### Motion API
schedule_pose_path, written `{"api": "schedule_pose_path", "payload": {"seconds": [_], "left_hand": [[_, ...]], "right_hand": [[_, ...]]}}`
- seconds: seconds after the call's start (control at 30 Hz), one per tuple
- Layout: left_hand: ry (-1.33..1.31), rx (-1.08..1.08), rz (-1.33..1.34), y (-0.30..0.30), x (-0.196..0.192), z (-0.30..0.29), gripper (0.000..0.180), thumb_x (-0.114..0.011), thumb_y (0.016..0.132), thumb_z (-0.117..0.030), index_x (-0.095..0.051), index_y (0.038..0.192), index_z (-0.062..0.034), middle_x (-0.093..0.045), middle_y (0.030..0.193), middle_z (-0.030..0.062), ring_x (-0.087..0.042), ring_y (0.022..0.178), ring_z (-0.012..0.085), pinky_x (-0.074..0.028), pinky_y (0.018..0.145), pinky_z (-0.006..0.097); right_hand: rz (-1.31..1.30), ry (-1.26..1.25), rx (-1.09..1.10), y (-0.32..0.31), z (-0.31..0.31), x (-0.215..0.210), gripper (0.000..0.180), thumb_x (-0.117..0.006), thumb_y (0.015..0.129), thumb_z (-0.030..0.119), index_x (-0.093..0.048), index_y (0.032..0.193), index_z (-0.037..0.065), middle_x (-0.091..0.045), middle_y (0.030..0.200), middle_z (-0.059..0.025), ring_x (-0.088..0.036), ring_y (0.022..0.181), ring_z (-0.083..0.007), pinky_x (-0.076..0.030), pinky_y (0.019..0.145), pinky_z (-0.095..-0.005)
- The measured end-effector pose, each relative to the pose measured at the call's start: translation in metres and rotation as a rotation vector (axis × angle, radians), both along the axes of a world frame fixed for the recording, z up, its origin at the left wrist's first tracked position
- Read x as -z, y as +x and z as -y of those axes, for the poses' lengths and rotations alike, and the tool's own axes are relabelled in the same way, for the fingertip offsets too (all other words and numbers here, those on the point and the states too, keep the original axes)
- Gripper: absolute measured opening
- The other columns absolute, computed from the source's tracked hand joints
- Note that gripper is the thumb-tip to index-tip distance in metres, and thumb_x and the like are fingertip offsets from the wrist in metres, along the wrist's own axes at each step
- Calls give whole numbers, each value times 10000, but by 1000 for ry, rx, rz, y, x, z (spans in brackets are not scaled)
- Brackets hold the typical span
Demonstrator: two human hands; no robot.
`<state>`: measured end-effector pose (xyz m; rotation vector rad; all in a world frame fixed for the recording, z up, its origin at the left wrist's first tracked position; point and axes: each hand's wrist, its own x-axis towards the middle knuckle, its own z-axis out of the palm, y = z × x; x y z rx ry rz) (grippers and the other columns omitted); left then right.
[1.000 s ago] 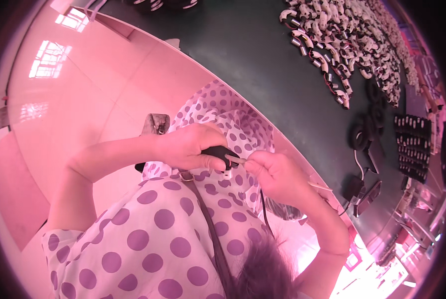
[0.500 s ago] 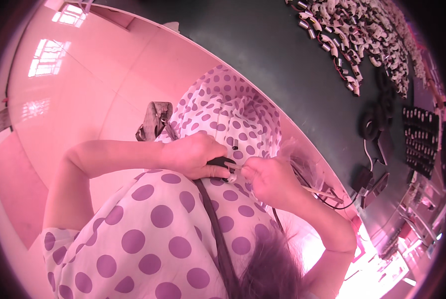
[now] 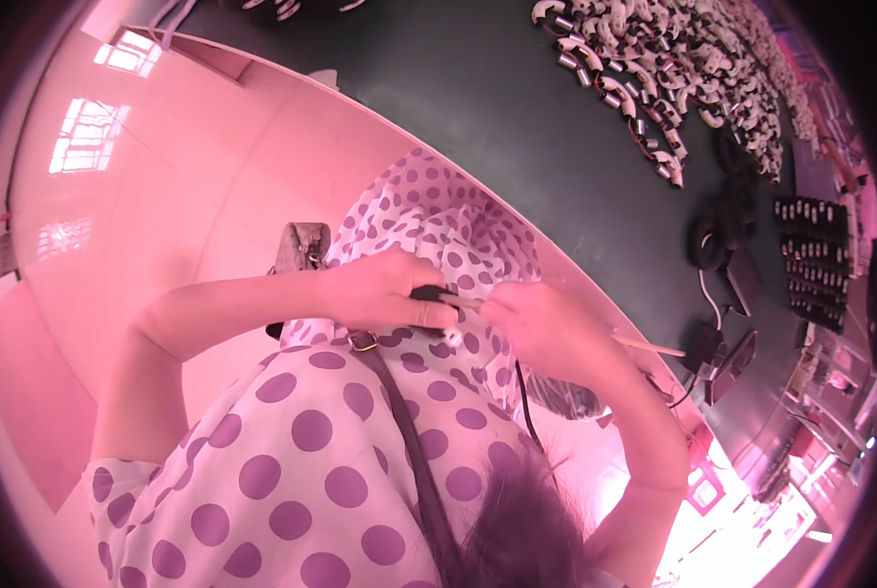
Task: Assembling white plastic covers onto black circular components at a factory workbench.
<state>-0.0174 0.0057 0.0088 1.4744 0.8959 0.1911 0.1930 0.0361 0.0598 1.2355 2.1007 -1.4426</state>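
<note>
Dark part (image 3: pixel 427 293) is in the left hand (image 3: pixel 384 289), over the person's lap and apart from the table (image 3: pixel 517 127). Thumb and fingers are pinched round it, so yeah, left is the nearer hand. Most of it is covered, so I wouldn't swear to the long axis, but what shows runs roughly sideways toward the right hand (image 3: pixel 546 323). That one has a narrow pinch on a thin stick (image 3: pixel 466 304), which points left and slightly up at the part's exposed end. Can't tell if the tip actually touches or just sits in front, too blurry. Basically the part lies left of the right hand, with the stick between. Small white bit (image 3: pixel 452 337) just below the left thumb tip, no idea if it's attached. Brands, labels? Nothing I can read on the part, the stick or the pile (image 3: pixel 654 69) on the table.
</note>
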Motion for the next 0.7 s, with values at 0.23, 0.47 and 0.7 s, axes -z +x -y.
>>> {"api": "schedule_pose_path", "payload": {"seconds": [0.23, 0.47, 0.7], "left_hand": [[-88, -253, 227, -36, -31, -34, 398, -498, 830, -390, -528, 749, -1, -487, 648, 13, -425, 587, 82, -344, 531, 220], [-111, -318, 441, -35, -45, -52, 276, -483, 810, -212, -555, 835, 53, -545, 700, 88, -484, 608, 107, -418, 608, 258], [-216, -506, 588, -15, -49, -55, 301, -457, 813, -189, -540, 915, 82, -560, 727, 126, -554, 751, 224, -424, 747, 338]], "right_hand": [[-116, 366, 541, 44, -12, -27, 180, -508, 800, 177, -575, 899, 44, -542, 695, -153, -543, 678, -333, -419, 593, -392], [22, 1089, 428, 48, -78, 23, 167, -548, 773, 138, -595, 916, 65, -534, 794, -120, -546, 690, -310, -429, 588, -394], [91, 1230, 431, 59, -105, 66, 194, -571, 740, 106, -603, 921, 44, -535, 877, -80, -509, 846, -256, -379, 750, -359]]}}
